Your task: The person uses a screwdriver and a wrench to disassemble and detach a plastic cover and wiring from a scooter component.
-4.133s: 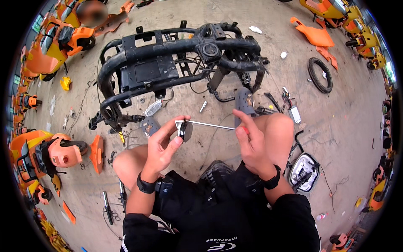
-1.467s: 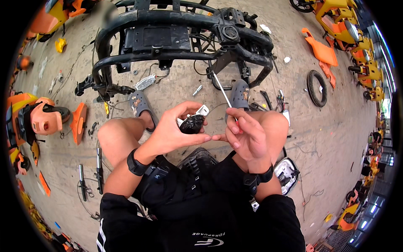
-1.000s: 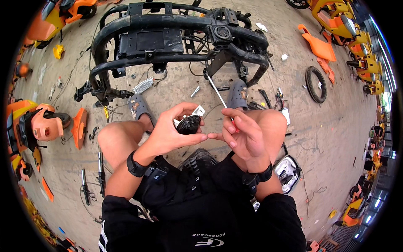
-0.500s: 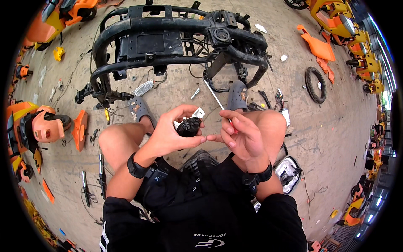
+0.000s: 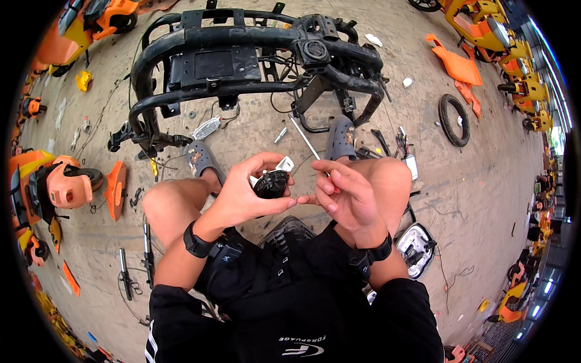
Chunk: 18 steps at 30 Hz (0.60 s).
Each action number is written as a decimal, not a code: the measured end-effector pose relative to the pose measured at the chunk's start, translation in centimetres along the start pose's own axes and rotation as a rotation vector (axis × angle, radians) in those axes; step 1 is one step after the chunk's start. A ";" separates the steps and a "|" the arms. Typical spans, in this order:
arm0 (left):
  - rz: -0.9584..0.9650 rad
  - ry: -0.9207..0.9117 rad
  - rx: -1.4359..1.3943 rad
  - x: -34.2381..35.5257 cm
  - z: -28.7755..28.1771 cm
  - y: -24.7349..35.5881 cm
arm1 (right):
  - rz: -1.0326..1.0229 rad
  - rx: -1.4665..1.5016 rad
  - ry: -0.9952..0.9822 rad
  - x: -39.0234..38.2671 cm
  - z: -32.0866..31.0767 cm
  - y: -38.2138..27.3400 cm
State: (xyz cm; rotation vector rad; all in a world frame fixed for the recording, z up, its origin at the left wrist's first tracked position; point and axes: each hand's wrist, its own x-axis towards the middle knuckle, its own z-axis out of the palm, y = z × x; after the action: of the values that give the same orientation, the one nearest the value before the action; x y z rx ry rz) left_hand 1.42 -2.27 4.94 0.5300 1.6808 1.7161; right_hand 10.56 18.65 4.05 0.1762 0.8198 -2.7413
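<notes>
My left hand (image 5: 239, 190) is closed around a small black round part with a white bracket (image 5: 272, 184), held above my lap. Its exact kind I cannot make out. In my right hand (image 5: 351, 196) is a screwdriver (image 5: 307, 140) with a long bright shaft; a bit of its red handle shows between the fingers. The shaft points up and away to the left, apart from the black and white part. My right hand's outstretched finger meets the left thumb tip.
Ahead lies a black scooter frame (image 5: 212, 66). Around my feet are a clear lamp (image 5: 206, 128), a metal pin (image 5: 281, 135) and loose tools (image 5: 402, 143). A tyre (image 5: 454, 120) and orange panels (image 5: 454, 63) lie to the right, a white shell (image 5: 416, 250) nearer. Scooters line both sides.
Both hands keep nearly the same pose and hold the same things. The screwdriver and right fingers have shifted very slightly left. The surroundings have moved a little with the view.
</notes>
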 end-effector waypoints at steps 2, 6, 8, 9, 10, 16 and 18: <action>0.001 -0.001 0.002 0.0 0.0 0.0 | -0.002 -0.005 -0.003 0.0 -0.1 0.0; 0.021 -0.004 0.004 0.1 0.0 -0.2 | -0.031 0.038 -0.008 0.0 -0.1 0.1; 0.030 0.000 -0.003 0.1 0.0 -0.3 | -0.038 0.008 -0.006 0.0 -0.3 0.2; 0.033 0.003 -0.005 0.1 -0.1 -0.3 | -0.045 0.032 -0.004 0.0 -0.2 0.1; 0.037 0.005 -0.007 0.2 -0.1 -0.3 | -0.053 0.057 -0.001 0.1 -0.1 0.1; 0.022 0.026 -0.031 0.2 0.2 -0.3 | -0.057 0.082 -0.010 0.0 0.1 0.0; 0.021 0.029 -0.047 0.2 0.3 -0.3 | -0.060 0.082 -0.010 0.0 0.1 0.0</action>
State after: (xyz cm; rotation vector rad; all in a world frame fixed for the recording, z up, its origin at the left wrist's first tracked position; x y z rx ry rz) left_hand 1.51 -1.92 4.58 0.5056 1.6566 1.7816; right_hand 10.62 18.58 4.09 0.1565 0.7214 -2.8321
